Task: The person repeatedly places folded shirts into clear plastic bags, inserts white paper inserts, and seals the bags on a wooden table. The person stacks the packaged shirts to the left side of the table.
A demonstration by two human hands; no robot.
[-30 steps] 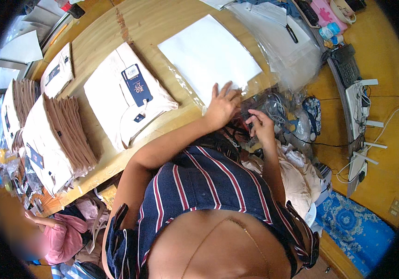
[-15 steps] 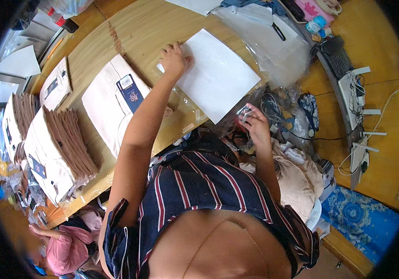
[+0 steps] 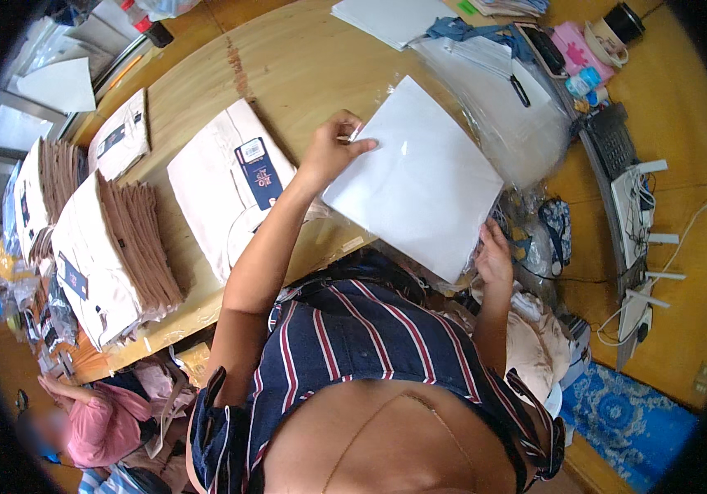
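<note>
A large white sheet (image 3: 415, 181), glossy and with clear plastic showing along its edges, is held tilted over the table's front edge. My left hand (image 3: 335, 152) pinches its left edge, thumb on top and fingers curled. At the opposite lower-right edge, my right hand (image 3: 493, 253) has its fingers bent around the rim; part of that grip is hidden. Left of the sheet lies a folded pale pink garment (image 3: 213, 185) with a dark blue tag (image 3: 259, 174) on it.
Stacks of folded pale garments (image 3: 98, 259) stand at the table's left. Clear plastic bags (image 3: 506, 115) lie at the back right, near a white paper pile (image 3: 390, 20). White routers (image 3: 633, 206) with cables line the right side. A person in pink (image 3: 110, 428) sits at lower left.
The sheet has been lifted off the table and moved right and nearer to me. My left hand shifted right with it, and my right hand came to its lower-right edge.
</note>
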